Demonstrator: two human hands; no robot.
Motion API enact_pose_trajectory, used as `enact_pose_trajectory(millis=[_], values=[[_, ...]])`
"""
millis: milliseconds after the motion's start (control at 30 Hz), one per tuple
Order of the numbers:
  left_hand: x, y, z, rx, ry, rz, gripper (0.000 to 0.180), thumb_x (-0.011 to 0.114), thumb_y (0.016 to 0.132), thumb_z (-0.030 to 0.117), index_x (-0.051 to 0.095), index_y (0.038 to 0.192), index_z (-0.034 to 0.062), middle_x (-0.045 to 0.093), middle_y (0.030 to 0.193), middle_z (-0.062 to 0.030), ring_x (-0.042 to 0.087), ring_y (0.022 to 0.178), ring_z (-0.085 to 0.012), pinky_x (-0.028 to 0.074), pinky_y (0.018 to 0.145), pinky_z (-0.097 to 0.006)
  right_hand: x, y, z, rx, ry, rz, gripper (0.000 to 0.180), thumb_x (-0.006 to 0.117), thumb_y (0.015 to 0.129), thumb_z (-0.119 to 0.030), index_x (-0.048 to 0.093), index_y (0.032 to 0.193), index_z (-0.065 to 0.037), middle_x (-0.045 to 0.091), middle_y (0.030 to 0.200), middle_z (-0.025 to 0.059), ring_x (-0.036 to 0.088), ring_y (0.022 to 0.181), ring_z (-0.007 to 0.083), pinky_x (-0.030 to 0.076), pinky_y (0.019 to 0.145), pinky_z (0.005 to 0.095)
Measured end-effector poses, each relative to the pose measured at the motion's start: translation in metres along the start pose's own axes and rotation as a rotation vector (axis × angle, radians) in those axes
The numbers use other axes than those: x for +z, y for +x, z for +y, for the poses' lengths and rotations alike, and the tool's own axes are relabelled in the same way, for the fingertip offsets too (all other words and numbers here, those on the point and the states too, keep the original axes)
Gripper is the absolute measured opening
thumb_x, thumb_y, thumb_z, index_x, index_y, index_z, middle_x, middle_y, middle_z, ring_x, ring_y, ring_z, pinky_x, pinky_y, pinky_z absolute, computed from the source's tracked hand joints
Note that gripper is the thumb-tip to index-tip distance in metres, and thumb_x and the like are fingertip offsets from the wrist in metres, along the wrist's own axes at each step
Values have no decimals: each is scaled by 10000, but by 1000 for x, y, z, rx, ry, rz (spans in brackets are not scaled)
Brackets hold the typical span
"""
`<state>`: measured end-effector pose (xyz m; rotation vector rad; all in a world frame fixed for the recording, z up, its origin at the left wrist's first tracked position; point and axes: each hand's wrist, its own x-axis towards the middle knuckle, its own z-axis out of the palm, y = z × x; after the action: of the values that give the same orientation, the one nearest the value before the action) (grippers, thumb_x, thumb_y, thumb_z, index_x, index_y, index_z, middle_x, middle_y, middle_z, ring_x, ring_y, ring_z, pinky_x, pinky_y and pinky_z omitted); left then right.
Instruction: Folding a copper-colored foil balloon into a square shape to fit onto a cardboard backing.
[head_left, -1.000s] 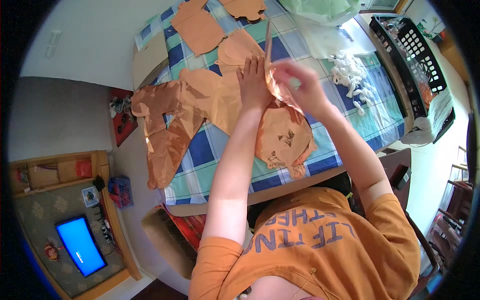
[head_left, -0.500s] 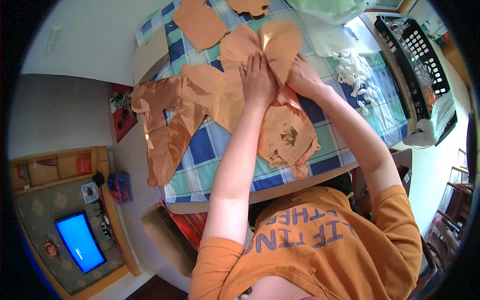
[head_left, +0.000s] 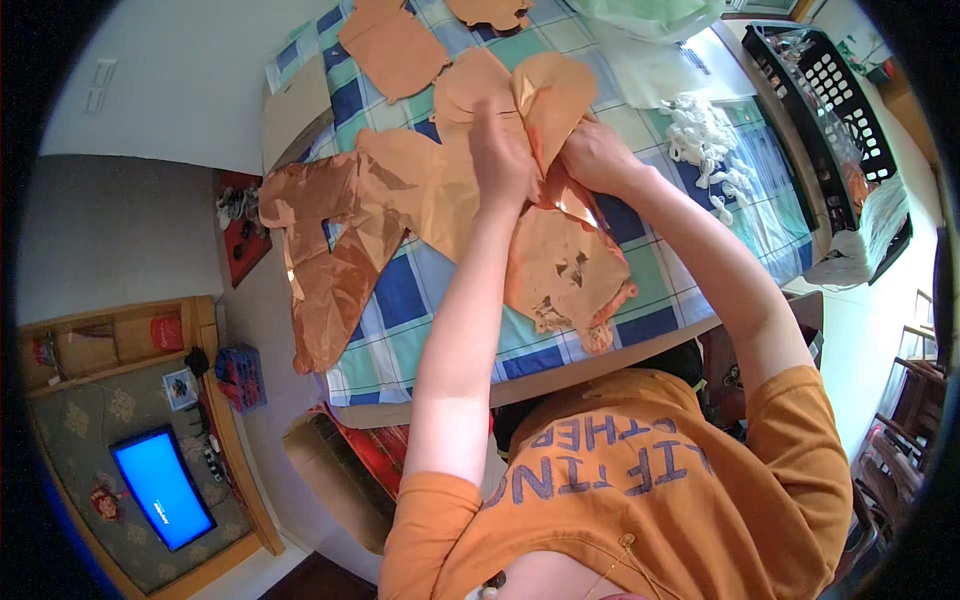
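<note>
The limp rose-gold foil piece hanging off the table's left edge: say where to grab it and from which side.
Grip the foil piece at its upper part lying flat on the checked tablecloth, coming from above, probably pinching an edge. The lower part dangles crumpled over the table edge, so it would likely slip or crease.

Your foil balloons [head_left: 430, 190] are shiny copper-orange; your tablecloth [head_left: 400, 300] is checked blue, green and white; your T-shirt [head_left: 650, 480] is orange with grey-blue letters; the basket [head_left: 830, 90] is black.

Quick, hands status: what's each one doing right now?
Left hand: closed, pinching the foil balloon.
Right hand: closed, gripping the same foil balloon.
</note>
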<state>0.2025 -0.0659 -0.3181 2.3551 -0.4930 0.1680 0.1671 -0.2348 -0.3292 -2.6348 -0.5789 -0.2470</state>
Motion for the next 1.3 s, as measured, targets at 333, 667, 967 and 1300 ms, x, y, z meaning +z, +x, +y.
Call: enact_pose_trajectory(millis=[333,667,967,1300], values=[[-8,-72,73,482,-38,-13,195,585,802,3,534,990,15,565,1037,-163,540,1024,-351,472,905,-438,3,1,3,-132,31,144,240,583,792,-199,661,970,-59,668,1004,178,614,1017,361,479,890,441],[-22,-69,54,67,450,-43,463,630,836,135,475,1238,-36,521,1195,-260,555,1118,-399,522,886,-451,8,7,1,-93,-50,85,376,534,854,-153,599,1211,-54,555,1343,144,458,1321,283,295,1159,457],[-18,-28,51,342,286,51,235,564,854,86,594,1070,-2,596,1121,-180,574,1100,-333,477,943,-397,5,4,-2,-75,-55,140,368,531,897,-176,594,1236,-48,568,1323,135,464,1316,291,280,1168,461],[-26,-5,-1,99,353,203,624,570,859,28,363,1447,3,378,1464,-272,339,1372,-447,296,1105,-555,4,3,-2,-59,-67,112,364,523,876,-108,596,1227,-43,583,1295,130,488,1283,292,294,1162,468]])
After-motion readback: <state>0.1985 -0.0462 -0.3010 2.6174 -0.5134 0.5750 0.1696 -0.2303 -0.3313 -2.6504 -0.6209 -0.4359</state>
